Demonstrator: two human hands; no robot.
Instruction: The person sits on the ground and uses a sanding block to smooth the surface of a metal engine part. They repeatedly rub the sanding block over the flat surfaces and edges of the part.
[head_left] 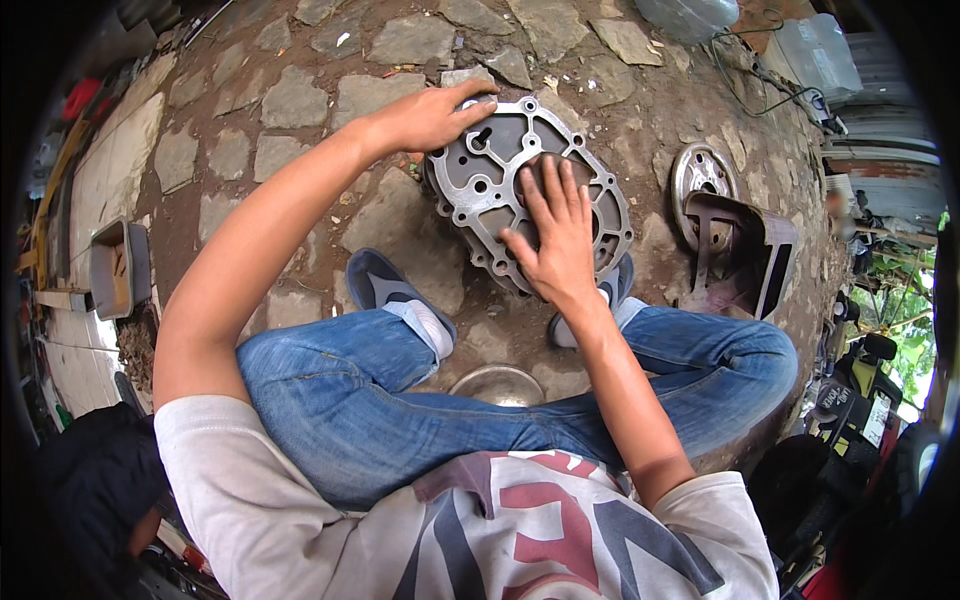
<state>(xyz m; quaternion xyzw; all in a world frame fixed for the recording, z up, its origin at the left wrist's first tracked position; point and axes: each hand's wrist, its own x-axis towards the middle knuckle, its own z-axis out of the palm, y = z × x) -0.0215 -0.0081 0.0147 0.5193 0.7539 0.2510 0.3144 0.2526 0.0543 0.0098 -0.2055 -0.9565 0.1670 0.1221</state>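
A grey cast-metal gearbox housing (484, 207) stands on the ground between my feet. Its ribbed face, with bolt holes around the edge, is turned up towards me. My left hand (432, 117) grips the far left edge of the housing, thumb and fingers bent over the rim. Across the middle of the face lies my right hand (556, 232), fingers spread and palm down, slightly blurred. It hides part of a large round opening there.
At the right lie a round metal disc (703, 172) and a dark metal cover (765, 245). A grey tub (120, 268) sits at the left. Close to me is a round metal bowl or lid (497, 384). Clear plastic containers (817, 58) stand far right, on uneven stone paving (412, 40).
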